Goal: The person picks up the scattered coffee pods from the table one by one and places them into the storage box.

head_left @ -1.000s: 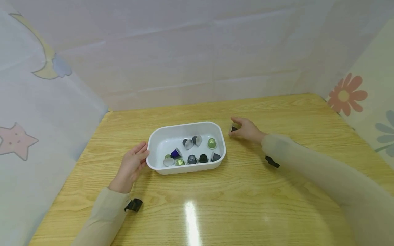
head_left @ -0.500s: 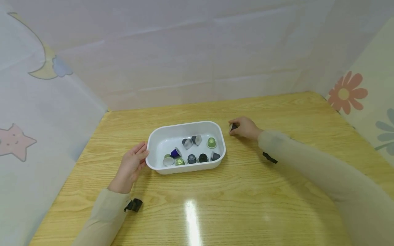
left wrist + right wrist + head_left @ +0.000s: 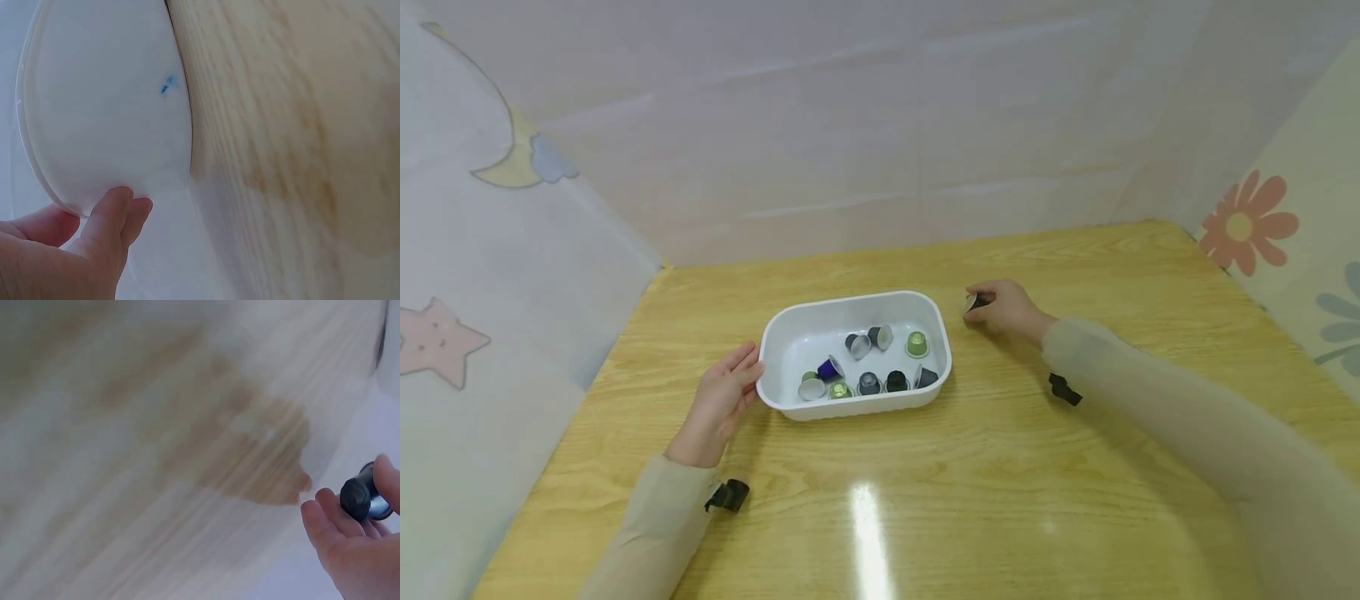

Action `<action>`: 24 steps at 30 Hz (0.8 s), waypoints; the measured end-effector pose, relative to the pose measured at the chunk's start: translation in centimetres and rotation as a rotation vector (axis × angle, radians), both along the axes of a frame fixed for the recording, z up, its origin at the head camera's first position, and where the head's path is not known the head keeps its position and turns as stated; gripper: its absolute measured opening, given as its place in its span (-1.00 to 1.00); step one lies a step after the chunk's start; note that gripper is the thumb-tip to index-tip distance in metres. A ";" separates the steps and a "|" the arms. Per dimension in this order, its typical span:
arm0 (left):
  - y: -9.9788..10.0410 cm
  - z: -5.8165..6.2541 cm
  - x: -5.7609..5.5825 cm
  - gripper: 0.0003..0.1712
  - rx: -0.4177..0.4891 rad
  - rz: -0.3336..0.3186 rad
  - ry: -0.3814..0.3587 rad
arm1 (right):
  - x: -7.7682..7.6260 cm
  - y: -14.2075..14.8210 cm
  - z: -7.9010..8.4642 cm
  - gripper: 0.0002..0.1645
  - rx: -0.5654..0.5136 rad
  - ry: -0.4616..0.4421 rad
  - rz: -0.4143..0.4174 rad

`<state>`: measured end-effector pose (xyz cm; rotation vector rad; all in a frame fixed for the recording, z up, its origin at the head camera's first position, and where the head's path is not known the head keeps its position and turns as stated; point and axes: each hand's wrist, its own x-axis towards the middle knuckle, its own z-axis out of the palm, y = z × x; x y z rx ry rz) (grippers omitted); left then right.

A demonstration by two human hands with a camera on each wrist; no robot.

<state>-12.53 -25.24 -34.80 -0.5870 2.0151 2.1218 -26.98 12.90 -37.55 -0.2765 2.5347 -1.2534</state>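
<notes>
My left hand grips the left end of a white plastic tub, with thumb and fingers on either side of the rim in the left wrist view. Between the thumb and fingers of my right hand is a dark coffee capsule with a pale rim, to the right of the tub. The right wrist view shows the capsule from its dark base. Inside the tub lie several capsules, among them a green one, a purple one and a black one. Some stand rim down, others lie tipped.
Everything stands on a wood-grain table. A pale wall covering rises behind its back edge, with printed panels on the left and right. A dark strap piece hangs at the left cuff, another at the right.
The right index finger, raised off the capsule a second ago, has come down onto it. That hand and capsule have shifted slightly back and right. The left hand keeps its hold on the tub.
</notes>
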 end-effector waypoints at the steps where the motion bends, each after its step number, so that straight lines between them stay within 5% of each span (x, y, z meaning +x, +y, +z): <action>1: 0.0 0.0 -0.1 -0.32 -0.001 -0.001 0.002 | 0.2 0.0 0.1 -0.31 -0.011 0.001 -0.008; 24: 0.0 -0.3 -0.2 -0.33 -0.013 -0.011 0.007 | 4.3 -2.8 4.5 -0.33 -0.363 0.028 -0.052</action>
